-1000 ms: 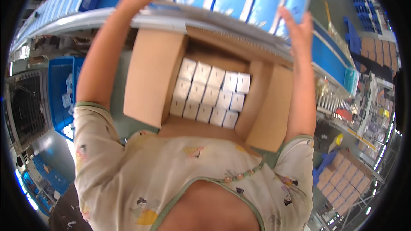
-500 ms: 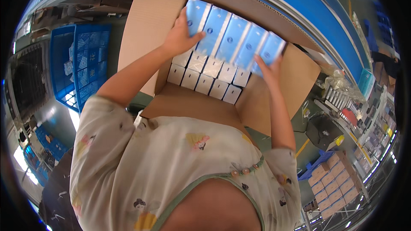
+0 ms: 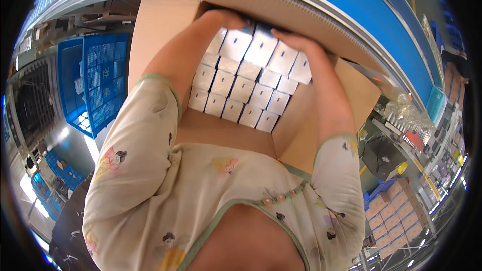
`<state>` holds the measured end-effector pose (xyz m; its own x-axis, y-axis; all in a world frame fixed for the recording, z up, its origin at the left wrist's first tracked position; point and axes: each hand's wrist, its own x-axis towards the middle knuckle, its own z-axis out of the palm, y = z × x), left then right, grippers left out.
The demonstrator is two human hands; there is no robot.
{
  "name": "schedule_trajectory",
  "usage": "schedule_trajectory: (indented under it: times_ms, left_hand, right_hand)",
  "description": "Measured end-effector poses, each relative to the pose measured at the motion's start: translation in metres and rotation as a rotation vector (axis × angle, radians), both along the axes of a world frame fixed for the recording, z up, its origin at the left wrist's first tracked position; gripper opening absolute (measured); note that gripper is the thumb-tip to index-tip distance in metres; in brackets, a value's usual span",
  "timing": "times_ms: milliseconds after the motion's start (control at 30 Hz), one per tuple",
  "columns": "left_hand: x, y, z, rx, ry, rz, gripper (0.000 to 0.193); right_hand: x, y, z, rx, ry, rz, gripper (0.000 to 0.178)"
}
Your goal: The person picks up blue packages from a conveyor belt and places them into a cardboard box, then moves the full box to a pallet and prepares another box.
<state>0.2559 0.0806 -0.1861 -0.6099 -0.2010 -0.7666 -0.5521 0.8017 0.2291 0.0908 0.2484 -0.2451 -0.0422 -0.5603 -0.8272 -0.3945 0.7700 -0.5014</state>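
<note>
An open brown carton [image 3: 221, 129] stands before me, holding rows of small white boxes [image 3: 232, 110] with blue sides. At its far side, another row of the same boxes [image 3: 262, 47] sits higher than the nearer ones, with its white ends turned up toward me. Both hands grip this far row. My left hand [image 3: 228, 18] curls over its far left part, fingertips partly hidden against the far flap. Over the far right part bends my right hand [image 3: 293, 40], its thumb side showing and the other fingers out of sight behind the boxes.
Carton flaps spread left [image 3: 155, 35] and right [image 3: 359, 88]. Beyond the carton runs a blue conveyor belt [image 3: 341, 5] with a metal rail. A blue plastic crate [image 3: 103, 78] stands at left. Stacked brown cartons [image 3: 394, 218] and clear plastic wrapping [image 3: 401, 108] are at right.
The row of boxes went from blue faces up to white ends up, down into the carton's far side. Both hands moved from the row's ends to its far side.
</note>
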Motion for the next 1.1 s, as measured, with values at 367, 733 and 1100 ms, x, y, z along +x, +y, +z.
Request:
schedule_trajectory:
  times_ms: [367,733,1100]
  left_hand:
    - [0.060,0.023,-0.002,-0.424,0.024,-0.337,0.050]
    - [0.179,-0.225,0.229,-0.715,1.267,0.581,0.037]
    - [0.192,-0.335,0.225,-0.787,0.608,0.811,0.073]
  right_hand:
    - [0.072,0.090,0.058,-0.280,0.458,0.207,0.058]
    - [0.099,0.111,0.201,-0.569,0.416,-0.294,0.022]
    - [0.132,0.050,0.312,-0.607,0.671,-0.334,0.023]
